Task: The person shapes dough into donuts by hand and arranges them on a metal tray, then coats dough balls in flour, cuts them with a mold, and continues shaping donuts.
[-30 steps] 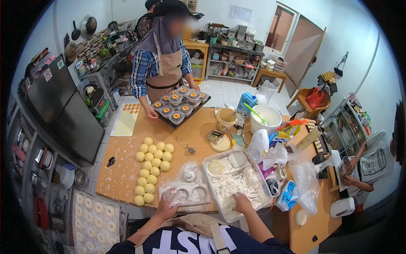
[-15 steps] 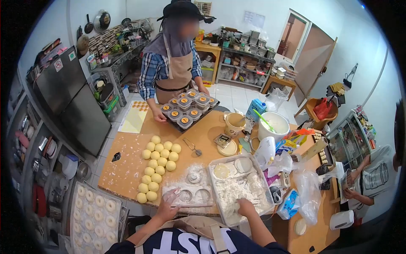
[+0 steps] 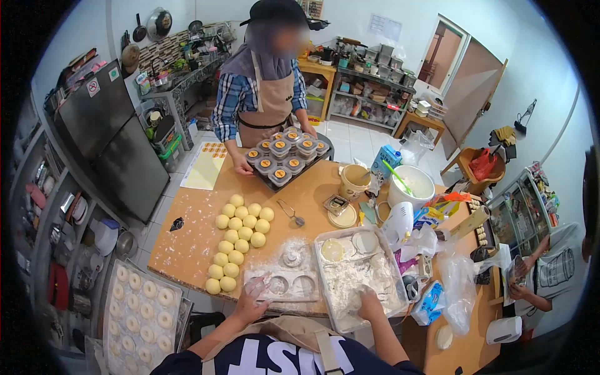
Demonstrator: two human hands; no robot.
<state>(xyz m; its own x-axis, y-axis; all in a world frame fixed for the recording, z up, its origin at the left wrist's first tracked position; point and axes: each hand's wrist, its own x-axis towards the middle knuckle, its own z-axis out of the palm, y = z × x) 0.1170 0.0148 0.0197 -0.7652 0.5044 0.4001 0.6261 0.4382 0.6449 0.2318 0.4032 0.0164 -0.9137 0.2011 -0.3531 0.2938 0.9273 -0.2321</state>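
Observation:
My left hand point(image 3: 252, 302) rests on the left end of a floured mould board point(image 3: 310, 289) with round hollows, its fingers stretched over the board and thumb apart. Inside a white tray point(image 3: 324, 281) of flour point(image 3: 356, 275), my right hand point(image 3: 370, 306) has its fingers curled down; the fingertips are hidden. A round flour-dusted piece point(image 3: 293, 257) lies just behind the board. Left of it sit several pale yellow dough balls point(image 3: 235, 236) in rows. In the flour tray's far end are two round discs, one a pale yellow disc point(image 3: 332, 250).
Across the table a person holds a black tray point(image 3: 300, 170) of lidded cups. A sieve point(image 3: 298, 220), a tub point(image 3: 354, 181), a white bucket point(image 3: 412, 187) and a hand mixer point(image 3: 398, 222) stand beyond. Ring-shaped dough point(image 3: 147, 310) fills a tray at lower left. Another person works at right.
My right hand has shifted slightly right and its fingers reach into the flour. My left hand stays at the board's end. The view has shifted a little; the other person still holds the cups.

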